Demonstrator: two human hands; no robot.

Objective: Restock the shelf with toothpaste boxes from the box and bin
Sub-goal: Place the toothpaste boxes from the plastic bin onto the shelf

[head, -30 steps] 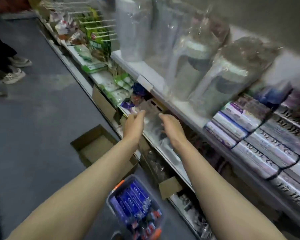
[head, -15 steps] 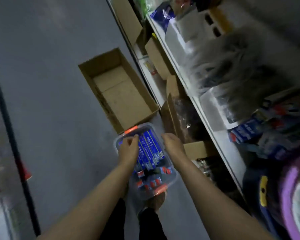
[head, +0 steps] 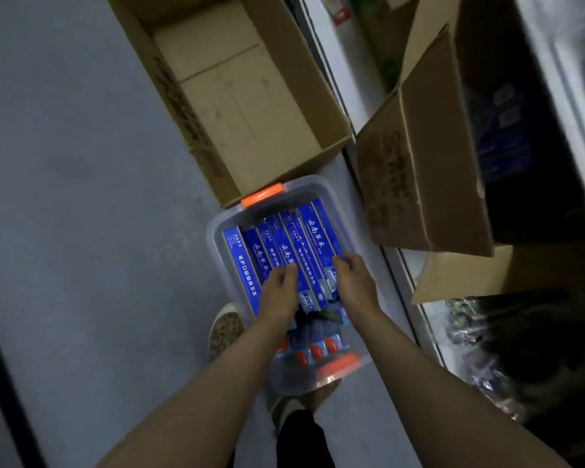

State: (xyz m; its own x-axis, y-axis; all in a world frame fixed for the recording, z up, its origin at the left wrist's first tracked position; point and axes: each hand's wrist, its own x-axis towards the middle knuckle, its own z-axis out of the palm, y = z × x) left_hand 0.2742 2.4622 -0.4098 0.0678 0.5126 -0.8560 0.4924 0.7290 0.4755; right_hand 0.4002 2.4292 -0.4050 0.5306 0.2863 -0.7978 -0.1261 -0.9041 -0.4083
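The blue toothpaste boxes lie side by side in a clear plastic bin with orange latches, their long axes running from the person toward the open cardboard box that touches the bin's far end. The left hand and right hand reach into the bin, fingers curled on the boxes' near ends; whether either grip has closed round a box cannot be told. The bin sits on a grey floor beside the low shelf, where a second carton stands with its flaps open.
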